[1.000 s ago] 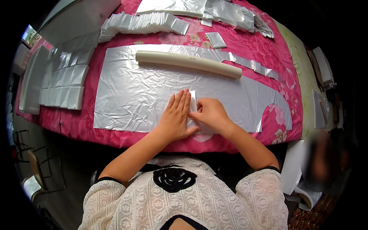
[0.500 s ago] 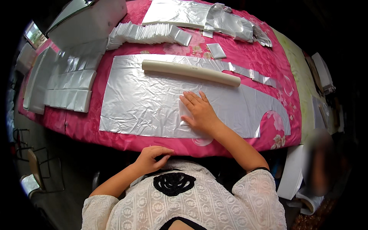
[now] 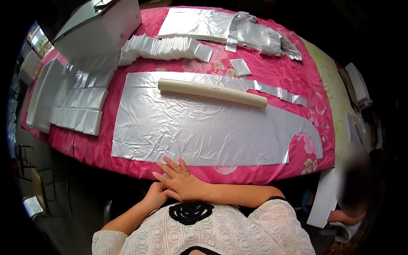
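Lying over my left hand at the near table edge, my right hand [image 3: 182, 183] has its fingers stretched and spread. It reaches across my body from the right, and its fingertips come close to the near edge of a silvery plastic sheet [image 3: 170, 136]. My left hand [image 3: 155, 194] is beneath it, its fingers mostly hidden. The sheet lies spread and wrinkled, with a curved cutout at its right end and a narrow strap along the far side. Across its far part rests a pale cream tube [image 3: 212, 93].
Folded silvery packets [image 3: 163, 47] stand in a long row behind the sheet; one packet [image 3: 240, 67] lies alone. More packets [image 3: 80, 100] fill the left, beside a white box [image 3: 100, 32]. Another silvery sheet [image 3: 195, 23] lies at the back. A person's hand [image 3: 342, 217] shows at right.
My right hand has left the middle of the sheet and come back left and nearer, onto my left hand. The pale folded piece beside it on the sheet no longer shows there.
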A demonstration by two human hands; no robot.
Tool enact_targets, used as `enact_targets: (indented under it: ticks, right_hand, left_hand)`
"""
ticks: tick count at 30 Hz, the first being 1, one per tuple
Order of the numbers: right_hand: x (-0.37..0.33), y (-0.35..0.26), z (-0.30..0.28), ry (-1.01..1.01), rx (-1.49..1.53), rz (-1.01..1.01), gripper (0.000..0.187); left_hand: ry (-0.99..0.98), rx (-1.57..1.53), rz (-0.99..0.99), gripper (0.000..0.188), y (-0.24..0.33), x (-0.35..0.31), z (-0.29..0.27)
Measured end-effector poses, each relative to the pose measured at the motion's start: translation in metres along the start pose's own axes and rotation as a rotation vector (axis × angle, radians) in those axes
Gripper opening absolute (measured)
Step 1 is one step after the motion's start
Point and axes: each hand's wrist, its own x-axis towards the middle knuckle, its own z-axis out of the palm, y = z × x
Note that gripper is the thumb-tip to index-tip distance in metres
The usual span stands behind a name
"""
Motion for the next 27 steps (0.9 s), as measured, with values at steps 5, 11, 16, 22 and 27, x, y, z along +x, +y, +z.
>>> enact_targets:
  ticks: [5, 11, 16, 22, 27]
  right_hand:
    - [-0.001, 0.032, -0.059, -0.202, -0.033, -0.219, 0.017]
    - [0.008, 0.117, -0.149, 0.309, 0.162, 0.142, 0.012]
    - [0.018, 0.279, -0.217, 0.907, 0.419, 0.66, 0.021]
    - [0.022, 0.303, -0.22, 0.758, -0.445, 1.152, 0.037]
    - [0.012, 0.268, -0.222, 0.693, -0.363, 0.885, 0.046]
  left_hand:
    - [-0.048, 0.626, 0.066, 0.011, 0.062, -0.002, 0.001]
    - [0.167, 0.521, 0.43, 0.029, 0.058, 0.004, -0.002]
    - [0.08, 0.48, 0.401, 0.03, 0.052, 0.006, -0.006]
    - [0.042, 0.484, 0.407, 0.028, 0.057, 0.011, -0.005]
    - [0.064, 0.481, 0.459, 0.028, 0.064, 0.019, -0.008]
